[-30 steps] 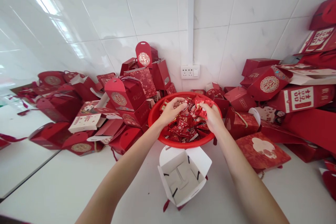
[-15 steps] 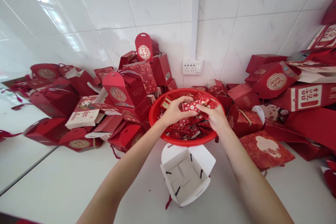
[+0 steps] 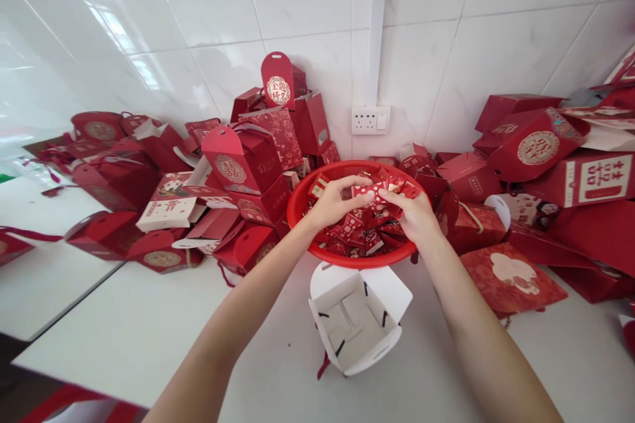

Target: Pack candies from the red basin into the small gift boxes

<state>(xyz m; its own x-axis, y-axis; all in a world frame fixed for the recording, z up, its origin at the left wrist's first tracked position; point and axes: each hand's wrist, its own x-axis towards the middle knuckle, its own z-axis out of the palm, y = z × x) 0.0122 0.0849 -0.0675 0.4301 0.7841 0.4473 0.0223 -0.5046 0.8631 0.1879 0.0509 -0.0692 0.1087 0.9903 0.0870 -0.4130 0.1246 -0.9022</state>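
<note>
Tiled wall (image 3: pixel 307 0) behind a pale table (image 3: pixel 149 337); red boxes (image 3: pixel 243 165) heaped on both sides. Centre: a red basin (image 3: pixel 347 261) well stocked with packets (image 3: pixel 354 228); just in front of it, an open box (image 3: pixel 357 330), white inside, flaps spread. Left hand (image 3: pixel 337 203), fingers narrowed, pinches one end of a dotted packet (image 3: pixel 373 190) above the basin; right hand (image 3: pixel 415 215) grips the other end, further wrappers perhaps bunched under its fingers, count unclear. Status, my judgement: early for this box. Done: box stands open, packet in hand. Left: box floor shows bare, no packet in it yet. Whether the heaped boxes are filled, cannot tell; contents mostly hidden.
</note>
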